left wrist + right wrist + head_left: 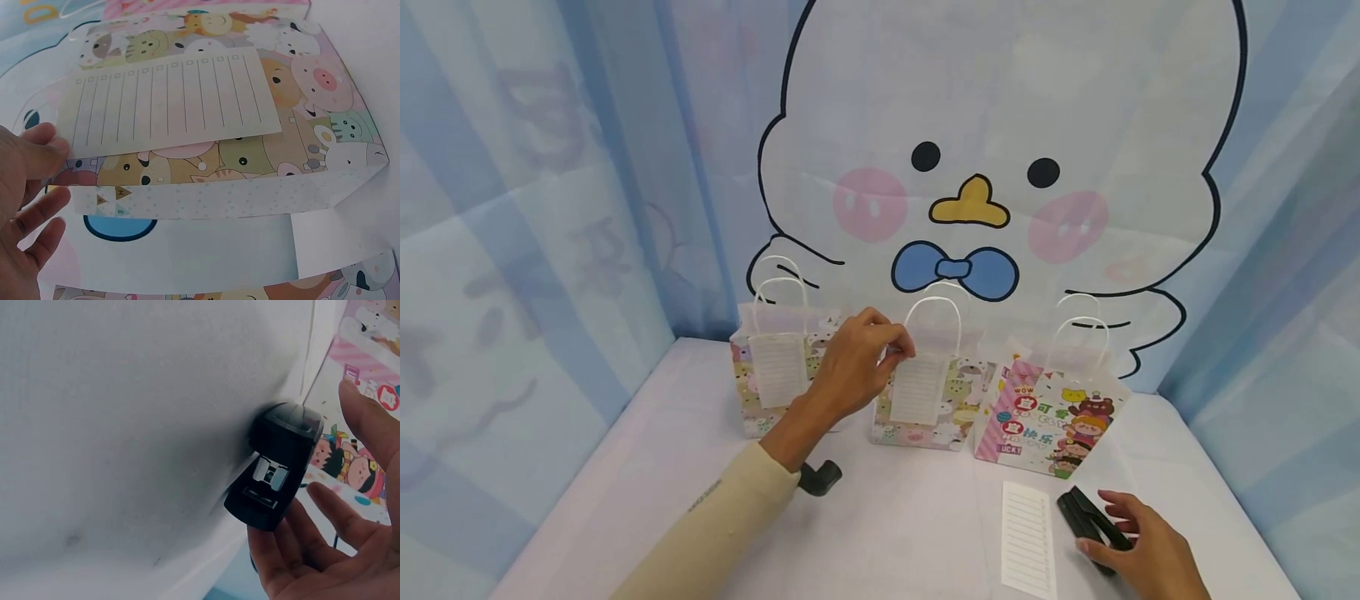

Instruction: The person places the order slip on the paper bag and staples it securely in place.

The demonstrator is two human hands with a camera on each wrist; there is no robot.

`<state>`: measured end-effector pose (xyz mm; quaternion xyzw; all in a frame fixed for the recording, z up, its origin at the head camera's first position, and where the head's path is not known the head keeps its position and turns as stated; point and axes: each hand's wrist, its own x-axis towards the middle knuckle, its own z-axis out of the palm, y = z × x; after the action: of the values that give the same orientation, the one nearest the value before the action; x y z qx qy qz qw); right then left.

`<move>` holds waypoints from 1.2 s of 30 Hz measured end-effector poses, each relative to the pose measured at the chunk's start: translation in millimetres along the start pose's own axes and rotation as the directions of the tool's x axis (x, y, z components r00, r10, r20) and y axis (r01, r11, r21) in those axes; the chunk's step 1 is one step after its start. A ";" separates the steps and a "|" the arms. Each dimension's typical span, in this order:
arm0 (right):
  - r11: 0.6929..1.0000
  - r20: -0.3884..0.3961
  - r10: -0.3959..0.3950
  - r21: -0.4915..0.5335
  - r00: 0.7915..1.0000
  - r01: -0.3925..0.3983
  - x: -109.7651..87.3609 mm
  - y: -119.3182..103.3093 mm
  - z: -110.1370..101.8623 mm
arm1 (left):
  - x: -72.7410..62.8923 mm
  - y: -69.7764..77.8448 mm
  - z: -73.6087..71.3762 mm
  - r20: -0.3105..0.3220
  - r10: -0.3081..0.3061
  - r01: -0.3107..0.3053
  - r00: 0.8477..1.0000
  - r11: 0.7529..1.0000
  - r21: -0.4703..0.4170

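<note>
My left hand [857, 362] pinches the top edge of a lined paper slip [917, 389] lying against the front of the middle paper gift bag [955, 425]. In the left wrist view, thumb and forefinger hold a corner of that slip [169, 103] right at the bag's mouth. This bag has cartoon animals and white handles. On the table at the right, my right hand [1150, 546] is around a black stapler [1086, 525], thumb and fingers spread apart. In the right wrist view, the fingertips come close behind the stapler [275, 469], and the thumb stands away from it.
To the left stands another animal-print bag [748, 400] with a lined slip [778, 371] on its front. A pink-striped gift bag [1052, 417] stands at the right. Left of the stapler lies a loose lined slip [1028, 537]. A cartoon curtain [985, 100] hangs behind the table.
</note>
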<state>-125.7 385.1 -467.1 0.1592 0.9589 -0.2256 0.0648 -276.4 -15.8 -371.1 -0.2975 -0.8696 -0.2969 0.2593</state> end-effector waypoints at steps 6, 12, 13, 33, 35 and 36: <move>0.999 0.047 0.029 -0.030 0.999 -0.027 1.7 1.1 5.2 | 0.2 0.3 -0.5 -0.001 0.003 -0.003 1.000 1.000 0.001; 0.994 0.068 0.049 -0.096 0.996 -0.042 5.9 0.3 7.0 | 0.3 0.0 0.0 -0.004 0.006 -0.006 1.000 1.000 0.000; 0.993 0.070 0.051 -0.114 0.996 -0.043 6.3 0.7 7.2 | 0.2 0.0 0.1 -0.004 0.005 -0.005 1.000 1.000 0.000; 0.998 0.021 -0.069 -0.008 0.997 0.069 -4.2 -27.9 6.9 | -0.2 0.7 0.6 -0.012 -0.004 0.004 1.000 1.000 -0.004; 0.995 0.005 -0.083 0.047 0.997 0.082 -6.6 -37.1 6.4 | -0.3 0.5 0.2 -0.014 -0.007 0.007 1.000 1.000 -0.005; 0.993 0.000 -0.091 0.075 0.996 0.091 -8.0 -41.6 5.9 | -0.3 0.5 0.1 -0.013 -0.008 0.008 1.000 1.000 -0.004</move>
<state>-131.7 344.9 -453.6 0.1172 0.9560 -0.2641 0.0500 -275.8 -15.6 -371.2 -0.2927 -0.8684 -0.3017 0.2631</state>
